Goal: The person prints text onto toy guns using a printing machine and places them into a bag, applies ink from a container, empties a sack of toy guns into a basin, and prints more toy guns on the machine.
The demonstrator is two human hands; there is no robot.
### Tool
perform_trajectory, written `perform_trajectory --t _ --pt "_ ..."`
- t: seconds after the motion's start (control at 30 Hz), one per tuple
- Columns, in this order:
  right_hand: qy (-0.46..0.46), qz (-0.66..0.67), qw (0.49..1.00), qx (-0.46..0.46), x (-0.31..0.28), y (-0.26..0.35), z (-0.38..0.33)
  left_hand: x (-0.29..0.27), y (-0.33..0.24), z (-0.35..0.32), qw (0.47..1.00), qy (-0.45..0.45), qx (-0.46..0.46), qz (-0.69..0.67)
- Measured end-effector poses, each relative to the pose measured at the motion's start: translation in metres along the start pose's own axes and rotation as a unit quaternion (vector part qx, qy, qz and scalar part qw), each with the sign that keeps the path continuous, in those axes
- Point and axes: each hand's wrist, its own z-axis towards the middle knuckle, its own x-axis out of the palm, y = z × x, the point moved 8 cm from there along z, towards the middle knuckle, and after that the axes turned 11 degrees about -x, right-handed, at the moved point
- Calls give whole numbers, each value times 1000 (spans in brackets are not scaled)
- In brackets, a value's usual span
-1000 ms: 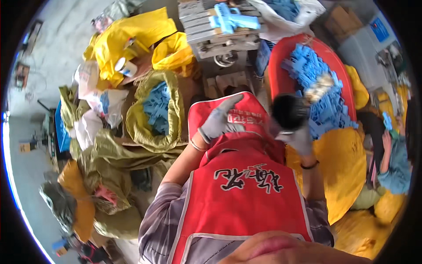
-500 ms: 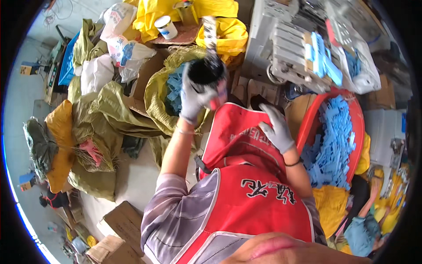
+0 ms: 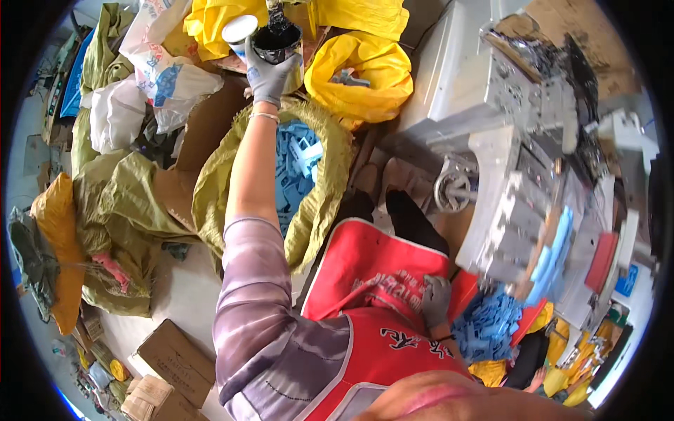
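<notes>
At the far side, my gloved left hand [image 3: 269,83] is closed around the side of an open can [image 3: 293,55] with black paste inside. A paste-coated stick [image 3: 278,18] stands up out of the can. Touching or just beside it is a white-lidded tin [image 3: 239,29]. My gloved right hand [image 3: 436,300] is low over the red apron [image 3: 372,263], its fingers loosely bent, with nothing seen in it. Below my outstretched left arm, an olive woven sack [image 3: 326,175] holds light-blue plastic pieces [image 3: 298,158].
A yellow sack [image 3: 382,88] stands right of the can. The grey machine [image 3: 502,203] with a handwheel [image 3: 455,189] fills the right side. Beneath it, a red tub [image 3: 462,289] holds more blue pieces. Cardboard boxes [image 3: 179,361] lie at lower left. Another person's hand [image 3: 537,379] shows at lower right.
My left hand has carried the can away from me to the far side, next to the white-lidded tin. My right hand has dropped nearer my body. The whole view has turned.
</notes>
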Motion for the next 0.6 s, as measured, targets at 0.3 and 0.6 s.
perform_trajectory --t 0.3,0.6 --pt "3 31 996 86 3 -7 14 35 142 46 996 -38 -40 -73" --pt "-25 25 999 22 7 3 5 -21 144 46 975 -71 4 212"
